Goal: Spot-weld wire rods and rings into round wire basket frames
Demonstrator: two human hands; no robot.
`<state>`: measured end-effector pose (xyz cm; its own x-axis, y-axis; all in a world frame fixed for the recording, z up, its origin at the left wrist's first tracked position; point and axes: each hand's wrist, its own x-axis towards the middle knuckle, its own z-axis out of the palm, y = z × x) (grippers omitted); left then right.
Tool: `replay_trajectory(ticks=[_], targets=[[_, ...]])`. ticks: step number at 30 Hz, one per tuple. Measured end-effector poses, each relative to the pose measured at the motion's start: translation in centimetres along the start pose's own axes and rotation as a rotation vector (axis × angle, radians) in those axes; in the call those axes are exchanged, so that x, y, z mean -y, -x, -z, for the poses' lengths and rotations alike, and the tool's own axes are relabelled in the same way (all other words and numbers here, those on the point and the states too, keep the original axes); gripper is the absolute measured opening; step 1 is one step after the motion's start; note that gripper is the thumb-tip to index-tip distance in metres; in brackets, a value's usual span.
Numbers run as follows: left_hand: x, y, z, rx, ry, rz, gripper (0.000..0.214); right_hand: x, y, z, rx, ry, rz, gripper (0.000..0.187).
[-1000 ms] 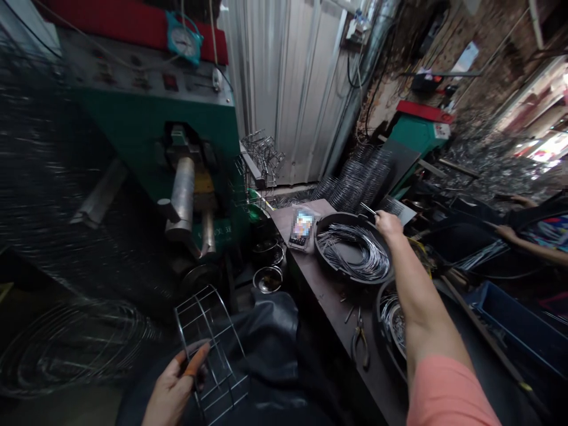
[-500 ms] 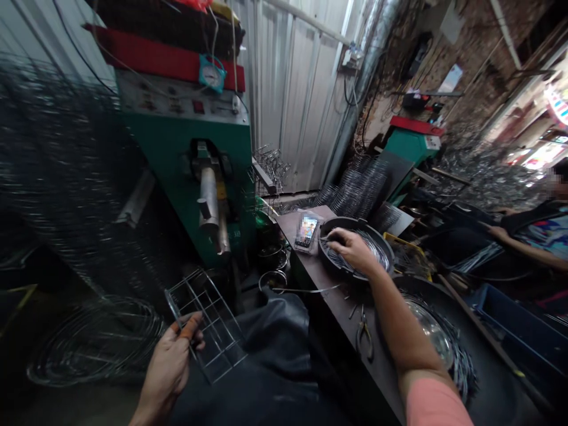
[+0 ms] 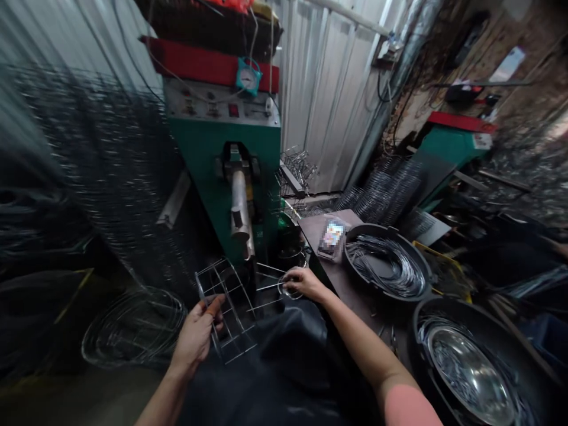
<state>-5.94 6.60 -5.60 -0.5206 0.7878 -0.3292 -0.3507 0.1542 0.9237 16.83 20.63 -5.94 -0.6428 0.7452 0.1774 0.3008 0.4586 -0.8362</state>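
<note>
My left hand (image 3: pixel 198 332) is closed on the edge of a curved wire grid frame (image 3: pixel 226 310), held low in front of the green welding machine (image 3: pixel 231 171). My right hand (image 3: pixel 304 283) pinches thin wire pieces (image 3: pixel 270 287) and holds them just right of the frame, under the machine's metal electrode arm (image 3: pixel 239 207). A black apron (image 3: pixel 284 367) covers my lap below both hands.
A brown bench (image 3: pixel 350 284) on the right carries a phone (image 3: pixel 331 238), a black tub of curved wires (image 3: pixel 390 263) and a second tub with a steel bowl (image 3: pixel 470 370). Coiled wire rings (image 3: pixel 133 325) lie on the floor at left. Stacked wire mesh (image 3: pixel 102 165) stands behind.
My right hand left the wire tub with wire pieces and swung left to the frame. My left hand raised the frame toward the machine. The view turned left.
</note>
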Motion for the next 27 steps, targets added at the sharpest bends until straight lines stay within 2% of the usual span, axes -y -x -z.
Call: replay_trajectory(ticks=[2,8,13,17,22,27], targets=[[0.2,-0.4,0.1,-0.016,-0.013,0.021,0.048,-0.7,0.0,-0.5,-0.011,0.029,-0.023,0.006],[0.4,-1.4,-0.6,-0.027,-0.022,0.043,0.054,-1.9,-0.9,-0.6,-0.250,0.151,0.038,0.012],[0.4,-2.3,-1.3,-0.007,-0.067,0.030,0.050,-2.6,-2.2,-0.7,-0.337,0.332,0.085,0.012],[0.3,-3.2,-1.6,0.023,-0.062,0.027,0.046,-2.2,-3.2,-0.9,-0.356,0.411,0.165,0.014],[0.2,-3.8,-1.5,0.027,-0.051,0.016,0.045,-1.6,-3.8,-1.7,-0.330,0.396,0.289,0.019],[0.3,-3.9,-1.3,0.046,-0.044,0.027,0.045,-1.3,-3.5,-2.3,-0.361,0.384,0.208,0.019]])
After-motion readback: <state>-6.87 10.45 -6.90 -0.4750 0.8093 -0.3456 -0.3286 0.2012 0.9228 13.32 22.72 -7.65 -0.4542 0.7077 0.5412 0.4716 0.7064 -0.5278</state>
